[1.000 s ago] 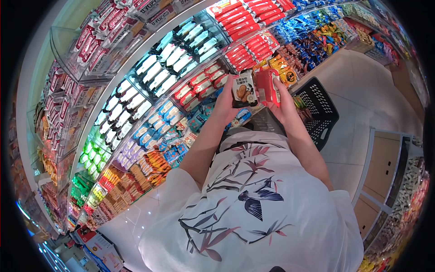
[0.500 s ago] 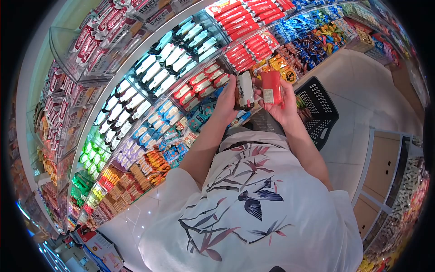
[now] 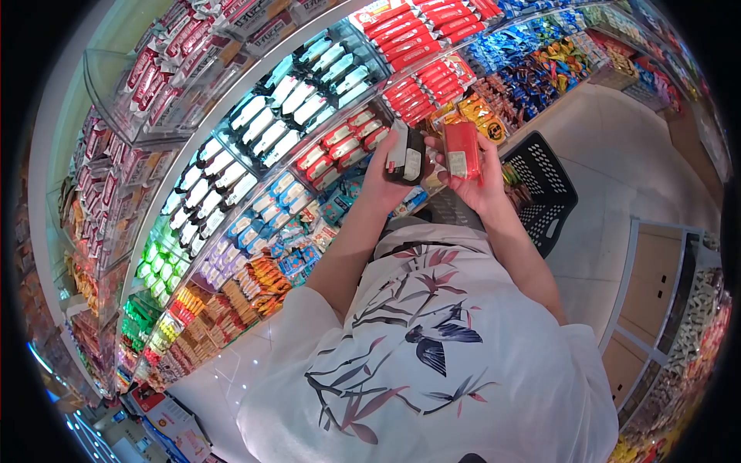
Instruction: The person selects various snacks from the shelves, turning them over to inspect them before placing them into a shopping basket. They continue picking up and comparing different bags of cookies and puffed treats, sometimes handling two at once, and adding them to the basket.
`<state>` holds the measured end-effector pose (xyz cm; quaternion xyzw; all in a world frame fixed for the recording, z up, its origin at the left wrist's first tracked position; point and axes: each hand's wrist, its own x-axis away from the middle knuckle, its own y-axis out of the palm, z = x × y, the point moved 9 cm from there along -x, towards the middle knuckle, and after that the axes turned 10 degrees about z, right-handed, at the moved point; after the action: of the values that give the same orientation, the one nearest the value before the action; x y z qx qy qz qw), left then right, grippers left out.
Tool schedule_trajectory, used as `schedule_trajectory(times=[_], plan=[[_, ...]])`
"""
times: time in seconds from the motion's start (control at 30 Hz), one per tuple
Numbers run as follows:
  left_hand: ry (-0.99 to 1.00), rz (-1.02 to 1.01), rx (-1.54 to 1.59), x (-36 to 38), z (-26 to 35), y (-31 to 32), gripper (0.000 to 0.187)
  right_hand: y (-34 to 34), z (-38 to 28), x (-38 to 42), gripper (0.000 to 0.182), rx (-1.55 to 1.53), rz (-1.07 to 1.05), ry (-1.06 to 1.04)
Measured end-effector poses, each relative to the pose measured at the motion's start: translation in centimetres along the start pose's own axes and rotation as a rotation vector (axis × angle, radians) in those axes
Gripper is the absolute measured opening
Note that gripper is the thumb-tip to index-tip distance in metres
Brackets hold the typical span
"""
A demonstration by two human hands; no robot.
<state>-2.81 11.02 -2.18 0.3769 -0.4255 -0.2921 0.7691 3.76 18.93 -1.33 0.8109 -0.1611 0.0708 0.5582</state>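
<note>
My left hand [image 3: 378,184] is closed around a black-and-white packaged snack [image 3: 406,156], whose dark side with a pale label faces me. In my right hand [image 3: 488,187] is a red packaged snack [image 3: 463,148] with a small pale label near its lower edge. Both packs are held side by side in front of the shelves, slightly apart. The printing on them is too small to read. A black perforated shopping basket [image 3: 562,179] is just right of my right hand, with some colourful packs partly visible in it.
Tiered shelves curve along the left and top, with white-and-black packs [image 3: 270,141], red packs [image 3: 411,51] and orange packs [image 3: 268,282] in clear dividers. Pale floor [image 3: 598,147] shows at the right, near a display cabinet [image 3: 644,270].
The black-and-white pack has been turned in my left hand and shifted slightly left, bringing its labelled dark side into view. The red pack has tilted a little in my right hand.
</note>
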Motion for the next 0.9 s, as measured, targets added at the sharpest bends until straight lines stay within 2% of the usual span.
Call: schedule_trajectory(times=[0.1,0.2,0.3,0.4,0.5,0.6,0.7,0.8,0.87,0.9], plan=[[0.001,-0.021,0.022,-0.3,-0.1,0.1,0.042,0.2,-0.5,0.3,0.057,-0.064,0.020,-0.047],[-0.017,-0.054,0.046,-0.4,-0.2,-0.1,0.046,-1.8,-0.6,0.7,0.057,0.124,0.284,-0.102],[-0.027,-0.092,-0.021,-0.7,-0.6,0.0,0.049,-1.3,0.0,0.3,0.056,0.112,0.229,-0.074],[-0.068,-0.123,-0.027,-0.6,-1.0,0.2,0.052,-0.2,-0.2,0.2,0.058,0.118,0.037,-0.079],[-0.048,-0.085,-0.011,-0.5,-0.7,0.7,0.054,-0.7,-0.2,0.1,0.058,0.115,0.047,-0.054],[-0.009,-0.074,0.021,-0.4,-0.2,0.8,0.053,-0.2,-0.1,0.2,0.059,-0.040,0.053,0.001],[0.040,-0.053,-0.054,-0.8,0.2,0.5,0.050,0.6,-0.9,0.4,0.051,0.044,0.102,-0.122],[0.112,0.100,-0.147,-1.2,-0.1,-0.9,0.042,-2.8,-1.0,0.0,0.047,0.232,0.371,-0.179],[0.135,0.194,-0.194,-1.5,-0.7,-2.0,0.031,-2.8,-1.4,-0.1,0.045,0.397,0.353,-0.271],[0.132,0.132,-0.196,-1.8,-1.0,-2.1,0.031,-2.9,-1.7,-0.1,0.045,0.480,0.349,-0.321]])
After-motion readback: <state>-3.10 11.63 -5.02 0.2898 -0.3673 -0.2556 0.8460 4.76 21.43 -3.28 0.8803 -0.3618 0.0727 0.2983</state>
